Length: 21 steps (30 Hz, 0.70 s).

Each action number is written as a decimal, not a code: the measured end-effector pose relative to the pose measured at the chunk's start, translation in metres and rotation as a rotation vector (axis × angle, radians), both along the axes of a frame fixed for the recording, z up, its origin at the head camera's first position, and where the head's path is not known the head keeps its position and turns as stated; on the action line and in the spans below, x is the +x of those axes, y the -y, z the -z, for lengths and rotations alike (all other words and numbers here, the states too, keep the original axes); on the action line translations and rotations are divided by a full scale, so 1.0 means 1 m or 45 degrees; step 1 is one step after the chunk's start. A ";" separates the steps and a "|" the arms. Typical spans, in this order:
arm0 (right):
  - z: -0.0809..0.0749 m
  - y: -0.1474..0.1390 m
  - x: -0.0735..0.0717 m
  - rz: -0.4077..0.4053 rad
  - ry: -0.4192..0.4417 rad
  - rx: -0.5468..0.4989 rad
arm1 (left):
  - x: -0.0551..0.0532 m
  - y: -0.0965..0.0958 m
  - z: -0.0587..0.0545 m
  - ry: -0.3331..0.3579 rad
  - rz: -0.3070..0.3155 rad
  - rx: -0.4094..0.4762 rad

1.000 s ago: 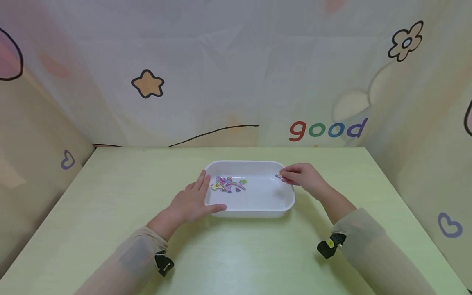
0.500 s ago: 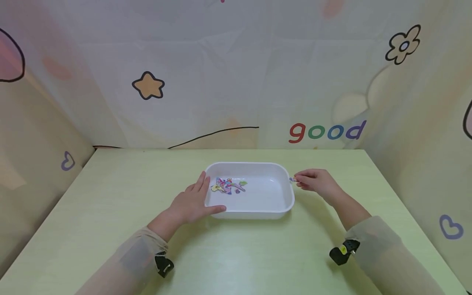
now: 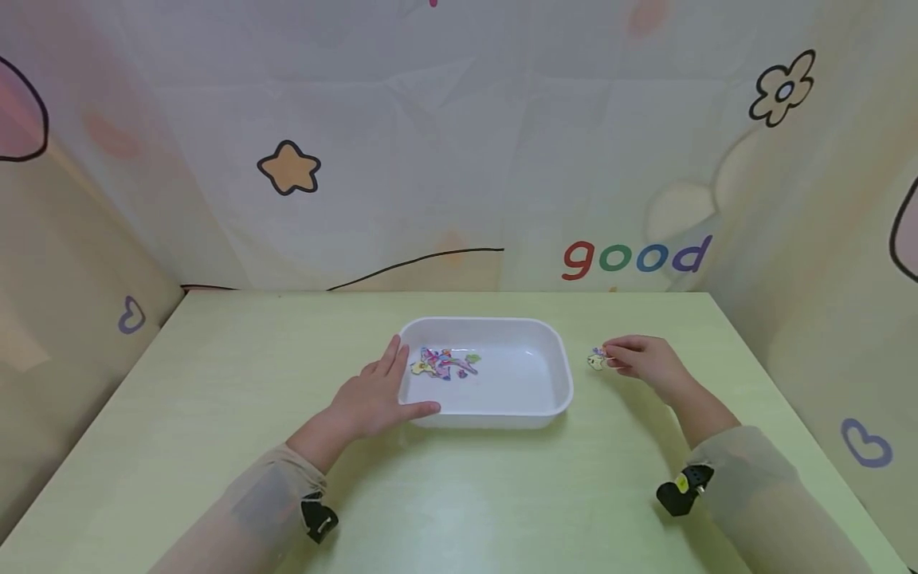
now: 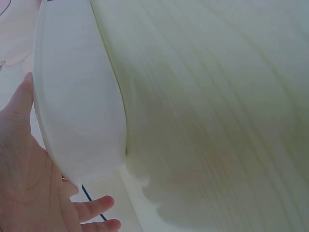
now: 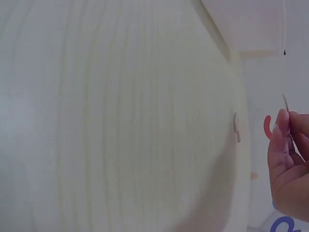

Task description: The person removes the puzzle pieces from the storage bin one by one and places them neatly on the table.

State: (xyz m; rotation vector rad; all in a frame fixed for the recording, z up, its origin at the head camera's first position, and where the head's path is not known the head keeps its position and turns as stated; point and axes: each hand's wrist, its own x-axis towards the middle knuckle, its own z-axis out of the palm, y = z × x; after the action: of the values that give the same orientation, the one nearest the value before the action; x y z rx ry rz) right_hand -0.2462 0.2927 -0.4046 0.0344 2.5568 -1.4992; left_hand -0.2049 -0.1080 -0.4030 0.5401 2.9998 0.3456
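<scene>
Where the left hand (image 3: 369, 397) rests: against the left end of the white tray (image 3: 515, 375), fingers straight and spread, thumb laid on the near rim; it is wide, curled round nothing.
Colourful pieces (image 3: 433, 362): gathered flat on the left part of the tray floor, small cut-out shapes with irregular outlines, in yellow, pink, purple and blue; a green one sits at the far right of the cluster, a little purple one toward the near side. Their printed designs are too small to make out.
White tray: shallow and oblong, with rounded corners and a smooth, shiny inside.
Loose piece (image 5: 236, 126): small and flat, lying on the pale table (image 3: 459, 486) to the right of the tray.
Held piece (image 5: 285, 102): thin as card, seen edge-on by the right wrist camera, raised above the table.
By the fingertips: pale yellow with dark dots and touches of purple; which piece bears which colour is hard to tell.
Right hand (image 3: 649, 364): right of the tray, thumb and fingertips closed in a fine pinch on the held piece.
</scene>
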 end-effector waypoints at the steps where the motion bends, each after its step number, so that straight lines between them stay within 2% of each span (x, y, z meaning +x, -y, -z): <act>1: 0.001 -0.002 0.000 0.010 0.000 0.001 | 0.000 0.000 0.000 0.002 -0.001 -0.001; 5: 0.005 -0.009 -0.002 0.053 0.002 0.016 | 0.000 -0.001 -0.001 0.006 -0.004 -0.005; 12: 0.011 -0.023 -0.006 0.133 0.076 0.084 | 0.000 -0.001 -0.003 0.011 -0.005 -0.006; 21: 0.016 -0.034 -0.010 0.132 0.142 0.175 | -0.001 -0.001 -0.002 0.012 -0.004 -0.008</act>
State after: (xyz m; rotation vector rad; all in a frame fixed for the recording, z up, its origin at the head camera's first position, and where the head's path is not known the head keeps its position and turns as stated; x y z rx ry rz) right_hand -0.2562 0.3269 -0.4210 0.2645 2.5985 -1.3121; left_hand -0.2060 -0.1068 -0.4006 0.5313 2.9922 0.3382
